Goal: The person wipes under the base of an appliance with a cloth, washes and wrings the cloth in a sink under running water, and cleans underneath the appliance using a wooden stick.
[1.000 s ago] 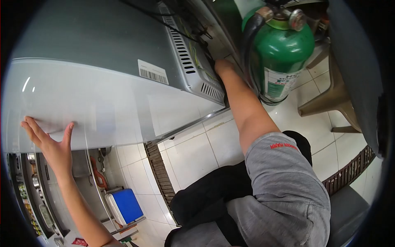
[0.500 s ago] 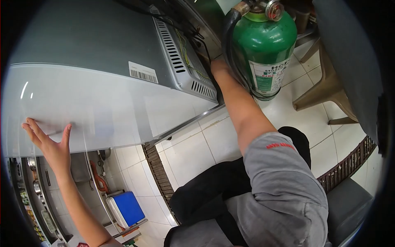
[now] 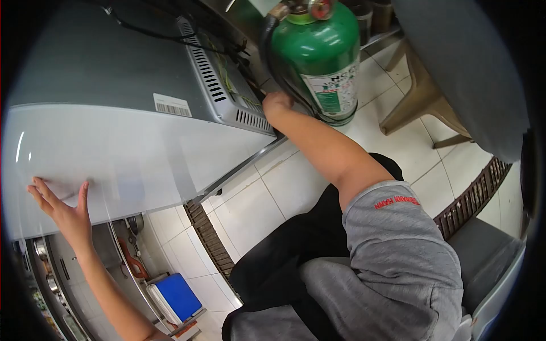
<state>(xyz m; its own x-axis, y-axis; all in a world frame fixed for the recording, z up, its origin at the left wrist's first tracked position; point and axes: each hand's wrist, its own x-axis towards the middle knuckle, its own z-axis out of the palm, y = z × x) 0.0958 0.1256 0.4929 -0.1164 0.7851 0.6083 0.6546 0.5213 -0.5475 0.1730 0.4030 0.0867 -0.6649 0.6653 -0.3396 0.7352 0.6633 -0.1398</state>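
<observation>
A large appliance [image 3: 131,153] with a glossy light side and a darker grey panel fills the left of the view. My left hand [image 3: 71,219] rests against the glossy side, its fingers spread. At the vented rear cover [image 3: 213,79] of the appliance, my right hand [image 3: 277,105] is low down with curled fingers. What those fingers hold, if anything, is hidden. Loose wires [image 3: 224,71] show behind the vents. Just beyond my right hand stands a green fire extinguisher [image 3: 315,42], its black hose [image 3: 273,62] hanging close to the hand.
A brown plastic chair or stool [image 3: 421,102] stands to the right on the tiled floor [image 3: 250,199]. Slatted drain grates [image 3: 207,233] cross the floor. A blue-topped container [image 3: 179,295] sits on a rack at lower left, near metal shelving [image 3: 62,273].
My right hand has come back a little toward me, out from behind the hose, nearer the appliance's corner. My left hand stays on the side. The whole view has shifted.
</observation>
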